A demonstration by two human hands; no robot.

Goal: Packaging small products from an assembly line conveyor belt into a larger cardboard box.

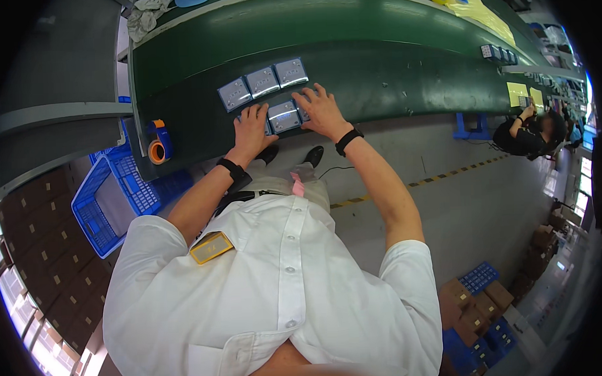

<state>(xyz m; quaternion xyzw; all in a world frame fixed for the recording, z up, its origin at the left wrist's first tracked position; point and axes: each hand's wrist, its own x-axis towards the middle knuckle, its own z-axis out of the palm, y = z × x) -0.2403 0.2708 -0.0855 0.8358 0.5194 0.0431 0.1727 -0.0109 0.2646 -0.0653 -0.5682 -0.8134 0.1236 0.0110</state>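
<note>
On the green bench, near its front edge, a short row of flat square boxes lies between my hands. The middle box (285,116) has a shiny silver-grey top and blue sides. My left hand (251,131) curls over the row's left end, covering most of the box there. At the right end, my right hand (323,113) grips another box (303,113), mostly hidden under the fingers. Just beyond sit three similar boxes side by side: a left one (235,95), a centre one (263,82) and a right one (291,72).
A tape dispenser (159,142) with orange and blue parts stands at the bench's left end. Below it is a blue plastic crate (103,215). More small boxes (498,54) rest far right on the green bench (403,78). A co-worker (538,130) sits along the bench at right.
</note>
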